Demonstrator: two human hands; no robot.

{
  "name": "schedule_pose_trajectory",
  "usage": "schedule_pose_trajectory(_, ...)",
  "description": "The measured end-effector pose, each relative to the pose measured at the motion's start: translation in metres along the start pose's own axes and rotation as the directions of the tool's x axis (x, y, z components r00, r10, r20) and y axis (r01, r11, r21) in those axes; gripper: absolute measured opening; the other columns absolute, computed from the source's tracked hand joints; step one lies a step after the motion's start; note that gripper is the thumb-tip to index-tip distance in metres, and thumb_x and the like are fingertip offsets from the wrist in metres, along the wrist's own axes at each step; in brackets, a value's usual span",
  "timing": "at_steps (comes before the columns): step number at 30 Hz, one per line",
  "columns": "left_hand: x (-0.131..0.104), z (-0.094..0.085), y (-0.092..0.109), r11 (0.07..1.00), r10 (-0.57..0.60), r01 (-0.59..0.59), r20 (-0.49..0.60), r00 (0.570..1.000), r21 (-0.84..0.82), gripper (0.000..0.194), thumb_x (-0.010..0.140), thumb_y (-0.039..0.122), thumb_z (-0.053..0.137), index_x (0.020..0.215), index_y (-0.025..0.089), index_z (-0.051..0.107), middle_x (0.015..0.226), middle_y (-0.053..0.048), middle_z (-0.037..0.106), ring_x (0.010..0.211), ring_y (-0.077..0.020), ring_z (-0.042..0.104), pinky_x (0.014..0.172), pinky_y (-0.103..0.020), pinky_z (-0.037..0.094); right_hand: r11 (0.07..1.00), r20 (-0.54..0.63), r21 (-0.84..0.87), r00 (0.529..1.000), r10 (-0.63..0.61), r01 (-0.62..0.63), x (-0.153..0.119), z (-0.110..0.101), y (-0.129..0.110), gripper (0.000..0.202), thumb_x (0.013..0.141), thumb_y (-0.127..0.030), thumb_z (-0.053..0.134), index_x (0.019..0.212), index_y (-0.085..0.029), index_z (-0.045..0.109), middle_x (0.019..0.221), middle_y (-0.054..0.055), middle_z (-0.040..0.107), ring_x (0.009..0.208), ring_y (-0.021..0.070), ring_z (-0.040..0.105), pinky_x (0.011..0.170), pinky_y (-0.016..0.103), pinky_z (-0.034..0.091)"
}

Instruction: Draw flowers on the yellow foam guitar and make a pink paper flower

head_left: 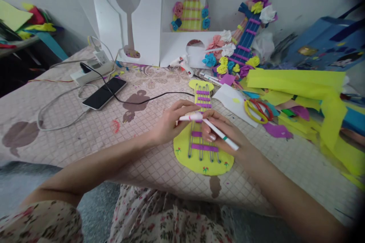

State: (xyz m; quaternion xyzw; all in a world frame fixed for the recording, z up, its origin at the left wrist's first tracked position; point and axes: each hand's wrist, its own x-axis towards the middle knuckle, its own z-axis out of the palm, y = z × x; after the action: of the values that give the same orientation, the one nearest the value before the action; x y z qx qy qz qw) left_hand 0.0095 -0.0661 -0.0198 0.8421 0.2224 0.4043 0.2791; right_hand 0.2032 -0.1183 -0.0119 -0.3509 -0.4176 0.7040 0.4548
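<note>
— Where are the fingers?
— Both hands meet above the middle of the table [148, 152]. The left hand [168, 123] has its fingers closed on a pink-banded pen [186, 117]; the right hand [224, 127] pinches a green-banded pen [221, 134], its banded end slanting near and right. The two pens' inner ends come together at the fingertips, though whether they touch cannot be told.

— How would the pens handle?
— Light, stiff and smooth, by their look, and apt to roll if set down. The barrel behind the tip is the place to hold.

— And below them?
— A yellow guitar [182, 159] lies flat on the table, its neck pointing far, its wide body near. Purple strips cross its grey strings, and small red and green flowers dot the near edge. It looks light and somewhat bendy, probably card or foam. The bare rim of the body seems the safest grip; the strings could snag or pull loose.

— What lies farther out?
— To the left, a phone [104, 94] with a cable plugged in and, beyond it, a power strip [92, 73]. To the right, scissors [255, 112] beside yellow paper [296, 83]. On the far side, a glue gun [184, 66], white boards [148, 19] and a blue guitar [245, 41] trimmed with crumpled paper flowers.
</note>
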Motion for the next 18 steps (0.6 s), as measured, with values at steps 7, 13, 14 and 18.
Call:
schedule_pose_trajectory(7,-0.002,0.000,-0.004,0.995,-0.081,0.078,0.054,0.995,0.062,0.019,0.088,0.031,0.057,0.097,0.016,0.060,0.090,-0.005,0.058,0.067,-0.0088,0.050,0.062,-0.021,0.043,1.000,0.016,0.024,1.000,0.004,-0.005,0.002,0.001,0.012,0.020,0.080,-0.029,0.061,0.099,-0.024,0.058,0.077,-0.002,0.060,0.066,0.0100,0.056,0.062,0.025,0.049)
schedule_pose_trajectory(13,-0.005,0.003,-0.003,0.975,-0.044,0.002,0.185,0.982,0.220,0.023,0.095,0.032,0.043,0.090,0.014,0.056,0.085,-0.006,0.055,0.076,-0.0135,0.053,0.068,-0.024,0.044,0.962,-0.085,-0.226,0.981,-0.175,0.152,-0.001,0.008,0.015,0.018,0.088,-0.037,0.054,0.095,-0.022,0.062,0.064,-0.004,0.049,0.054,0.0084,0.043,0.049,0.023,0.037)
schedule_pose_trajectory(14,-0.004,0.003,-0.001,0.971,-0.058,0.005,0.211,0.976,0.240,0.026,0.095,0.033,0.040,0.088,0.013,0.056,0.084,-0.006,0.054,0.074,-0.0136,0.052,0.066,-0.024,0.043,0.953,-0.107,-0.250,0.973,-0.203,0.171,-0.001,0.009,0.015,0.018,0.088,-0.037,0.054,0.092,-0.022,0.063,0.063,-0.004,0.047,0.053,0.0080,0.041,0.048,0.023,0.034)
schedule_pose_trajectory(18,0.001,-0.002,0.007,0.985,-0.120,0.076,0.300,0.946,0.156,0.031,0.096,0.032,0.036,0.075,0.014,0.050,0.071,-0.002,0.051,0.063,-0.0108,0.047,0.059,-0.023,0.038,0.945,-0.150,-0.251,0.956,-0.250,0.208,0.000,0.014,0.015,0.016,0.087,-0.036,0.055,0.086,-0.022,0.063,0.061,-0.004,0.045,0.052,0.0084,0.041,0.047,0.025,0.032)
